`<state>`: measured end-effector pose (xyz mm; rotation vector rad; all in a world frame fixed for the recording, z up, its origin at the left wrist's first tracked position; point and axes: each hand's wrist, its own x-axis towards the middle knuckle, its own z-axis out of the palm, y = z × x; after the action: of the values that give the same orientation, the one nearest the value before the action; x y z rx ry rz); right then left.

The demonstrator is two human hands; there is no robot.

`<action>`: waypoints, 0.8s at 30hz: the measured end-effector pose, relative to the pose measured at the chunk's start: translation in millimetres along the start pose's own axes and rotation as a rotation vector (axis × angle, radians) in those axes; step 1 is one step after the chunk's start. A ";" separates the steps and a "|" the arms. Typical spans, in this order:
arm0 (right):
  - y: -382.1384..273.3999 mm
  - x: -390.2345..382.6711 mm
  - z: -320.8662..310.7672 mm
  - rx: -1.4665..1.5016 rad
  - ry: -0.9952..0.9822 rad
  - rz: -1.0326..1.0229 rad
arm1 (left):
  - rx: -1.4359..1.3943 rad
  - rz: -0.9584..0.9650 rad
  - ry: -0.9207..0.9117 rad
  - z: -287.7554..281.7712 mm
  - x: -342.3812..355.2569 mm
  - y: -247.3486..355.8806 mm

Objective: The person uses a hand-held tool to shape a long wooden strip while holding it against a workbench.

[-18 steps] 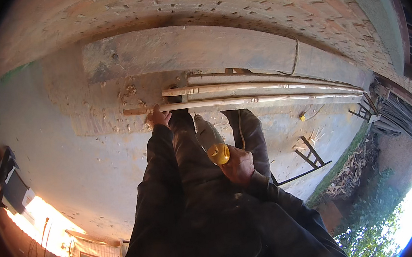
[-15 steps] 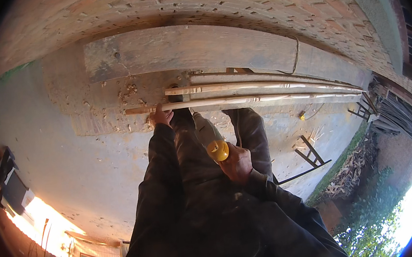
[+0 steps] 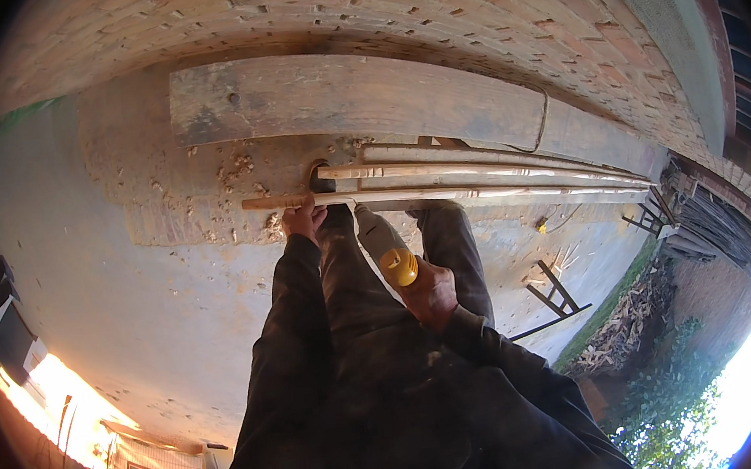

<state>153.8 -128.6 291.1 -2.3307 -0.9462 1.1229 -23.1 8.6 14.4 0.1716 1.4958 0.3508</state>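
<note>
Two long, pale wooden poles with carved rings run side by side from in front of me toward the right. My left hand (image 3: 303,220) is closed around the near pole (image 3: 443,195), a short way in from its left end. The far pole (image 3: 441,167) rests beyond it, untouched. In my right hand (image 3: 432,294) is a power drill (image 3: 382,241) with a grey body and a yellow rear end. It points away from me, and its front end is close against the near pole; whether it touches, I cannot tell.
Under the poles lies a long board (image 3: 386,151). A wide plank (image 3: 336,95) stretches along the brick wall (image 3: 311,12). Wood shavings (image 3: 236,168) litter the concrete floor (image 3: 175,288). On the right are a dark metal frame (image 3: 559,294), a wood-scrap heap (image 3: 620,329) and stacked dark rods (image 3: 713,214).
The view has shifted slightly, so the poles and plank appear a little farther right. My left hand still holds the near pole, and the drill stays close to it.
</note>
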 end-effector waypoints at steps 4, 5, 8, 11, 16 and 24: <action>-10.4 3.2 -0.8 -0.003 -0.013 0.018 | 0.004 -0.011 0.010 0.8 -8.7 5.8; -12.0 3.9 -0.7 -0.006 -0.020 0.024 | 0.008 -0.017 0.018 1.5 -9.8 7.3; -15.3 5.3 0.1 -0.030 -0.013 0.013 | 0.000 -0.003 0.021 3.2 -10.0 5.4; -14.5 5.0 4.6 -0.033 -0.020 0.026 | -0.010 -0.025 0.008 -0.2 -5.7 6.7; -9.7 3.2 7.3 -0.036 -0.028 0.061 | -0.045 -0.069 0.029 3.5 -3.1 7.0; -13.3 13.1 5.9 -0.120 -0.055 0.055 | -0.213 -0.104 -0.064 6.2 13.1 0.5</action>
<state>149.6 -109.6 288.4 -2.4461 -1.0012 1.1880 -16.6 14.1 2.7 -0.0638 1.3877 0.4144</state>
